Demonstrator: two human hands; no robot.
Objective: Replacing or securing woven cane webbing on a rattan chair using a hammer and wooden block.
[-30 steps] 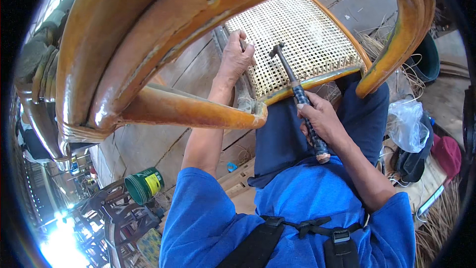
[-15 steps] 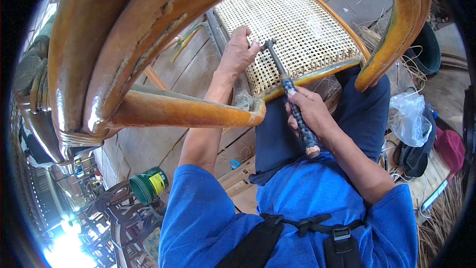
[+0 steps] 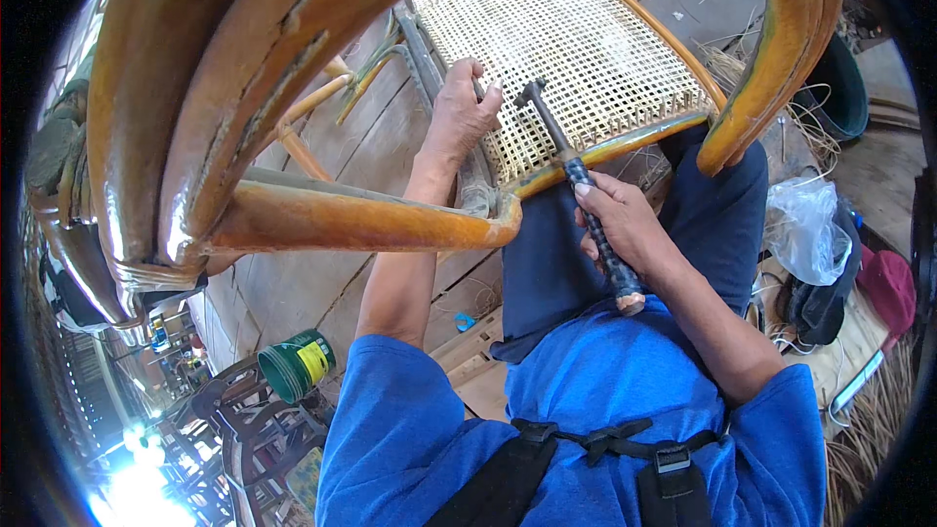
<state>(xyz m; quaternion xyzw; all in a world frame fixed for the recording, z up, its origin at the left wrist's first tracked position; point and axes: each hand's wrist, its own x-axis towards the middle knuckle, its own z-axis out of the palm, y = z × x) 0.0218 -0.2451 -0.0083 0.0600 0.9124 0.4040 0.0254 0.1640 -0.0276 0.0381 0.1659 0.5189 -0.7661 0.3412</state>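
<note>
My right hand [image 3: 625,224] grips a small hammer [image 3: 586,190] by its dark wrapped handle. The slim metal shank points away from me, and the hammer's head is over the woven cane panel [image 3: 576,49], a little right of my left thumb. At the panel's left edge, my left hand [image 3: 461,117] is closed, thumb toward the index finger. Whatever it pinches there is too small to make out. Short pegs or nails stand in rows along the panel's edges. The panel is set in a glossy orange-brown rattan chair frame [image 3: 361,217] across my lap.
Thick bent rattan poles [image 3: 781,49] arch over the panel at both sides. A green bucket [image 3: 296,367] stands at lower left, and a dark green bin [image 3: 839,88] at right. Nearby lie a clear plastic bag [image 3: 805,229], a maroon cloth [image 3: 886,288] and loose cane strands [image 3: 869,449].
The hammer's head has shifted slightly right, away from my left thumb, and its handle end has also moved right. My left hand stays at the panel's edge, its thumb slightly moved.
</note>
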